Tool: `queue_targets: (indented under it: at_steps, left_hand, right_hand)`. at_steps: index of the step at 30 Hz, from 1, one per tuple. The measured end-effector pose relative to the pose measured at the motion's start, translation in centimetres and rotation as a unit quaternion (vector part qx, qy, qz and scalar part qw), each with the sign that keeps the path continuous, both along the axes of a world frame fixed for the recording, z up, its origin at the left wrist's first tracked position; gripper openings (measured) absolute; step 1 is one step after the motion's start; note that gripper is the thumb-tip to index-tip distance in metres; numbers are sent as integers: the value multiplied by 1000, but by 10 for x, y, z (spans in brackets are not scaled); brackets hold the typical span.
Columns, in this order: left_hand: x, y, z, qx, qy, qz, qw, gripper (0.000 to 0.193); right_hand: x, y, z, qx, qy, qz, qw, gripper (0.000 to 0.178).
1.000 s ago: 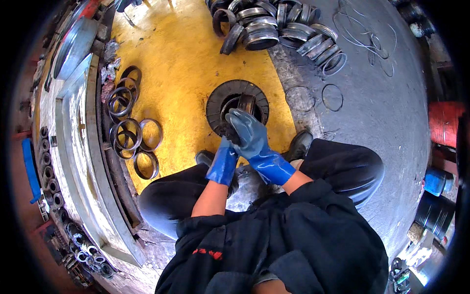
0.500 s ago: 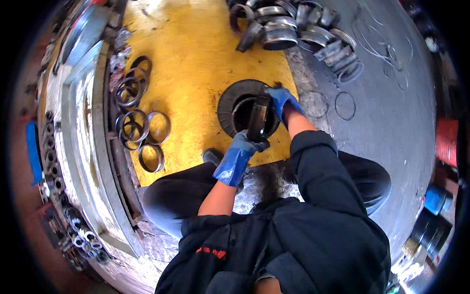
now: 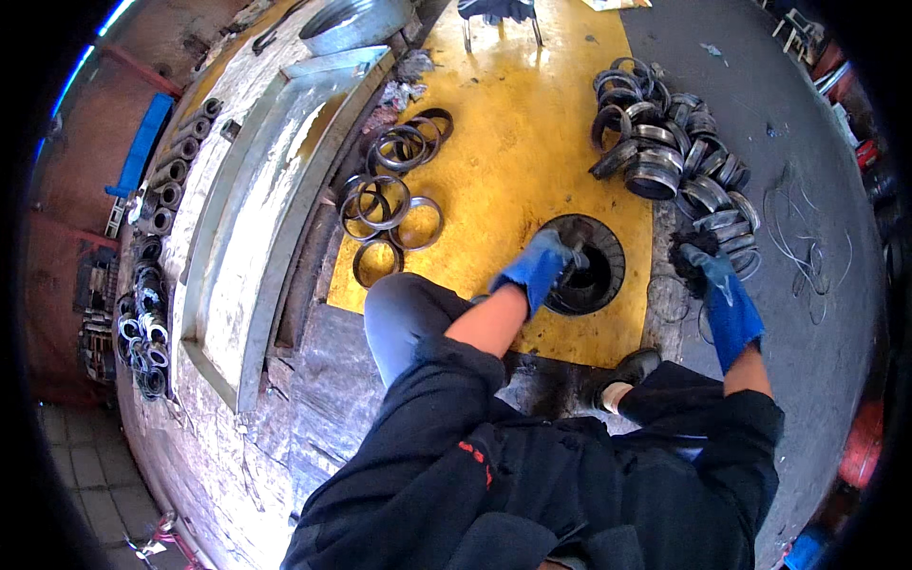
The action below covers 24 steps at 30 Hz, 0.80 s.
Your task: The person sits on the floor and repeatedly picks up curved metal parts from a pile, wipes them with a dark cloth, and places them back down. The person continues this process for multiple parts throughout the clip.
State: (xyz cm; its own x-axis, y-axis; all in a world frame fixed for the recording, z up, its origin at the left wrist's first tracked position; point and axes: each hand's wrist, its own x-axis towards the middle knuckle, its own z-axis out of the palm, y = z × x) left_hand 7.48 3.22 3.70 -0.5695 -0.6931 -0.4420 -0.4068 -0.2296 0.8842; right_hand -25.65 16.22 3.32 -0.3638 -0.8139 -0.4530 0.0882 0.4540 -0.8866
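Observation:
My left hand [image 3: 535, 271], in a blue glove, is closed around a dark cylindrical piece [image 3: 573, 258] held over a large black ring-shaped part [image 3: 598, 285] lying on the yellow floor. My right hand [image 3: 724, 296], also blue-gloved, reaches out to the right. Its fingertips rest on a dark greasy clump [image 3: 686, 249] at the near edge of a pile of metal rings [image 3: 665, 152]. Whether those fingers grip anything is hidden. I am crouched, with my knee [image 3: 404, 309] and shoe [image 3: 627, 370] close to the black part.
Several thin metal rings [image 3: 394, 204] lie on the yellow floor to the left. A long grey metal trough [image 3: 275, 209] runs along the left, with small rings [image 3: 142, 332] stacked beyond it. Wire loops [image 3: 807, 242] lie on the grey floor at right. A metal bowl [image 3: 356, 24] sits at top.
My right hand left the black ring part and swung out right to the dark clump by the ring pile. My left hand moved up and now holds the dark cylindrical piece alone.

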Motion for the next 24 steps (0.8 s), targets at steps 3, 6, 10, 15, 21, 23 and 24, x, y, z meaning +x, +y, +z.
queue_targets:
  at_steps: [3,6,10,15,21,23,24]
  left_hand:
    - [68,-35,29,-65,-10,20,998,20]
    - [117,-70,77,-188,-48,22,981,22]
    - [249,-160,63,-459,-136,46,877,30]
    - [342,-177,110,-276,-106,428,854,27]
    - [275,-134,127,-425,-113,156,885,28]
    - [261,-154,116,-109,134,273,946,24]
    - [208,-135,123,-114,138,234,956,23]
  right_hand:
    - [32,11,61,-7,-51,-13,999,24]
    - [8,39,40,-69,-83,-98,989,23]
    - [-38,39,-12,-169,-286,-141,933,27]
    - [-47,33,-13,-205,-285,-215,911,33]
    - [-41,20,33,-243,-255,-231,907,17]
    - [-17,20,69,-175,-237,-287,912,19]
    - [-31,35,78,-167,-223,-308,910,20]
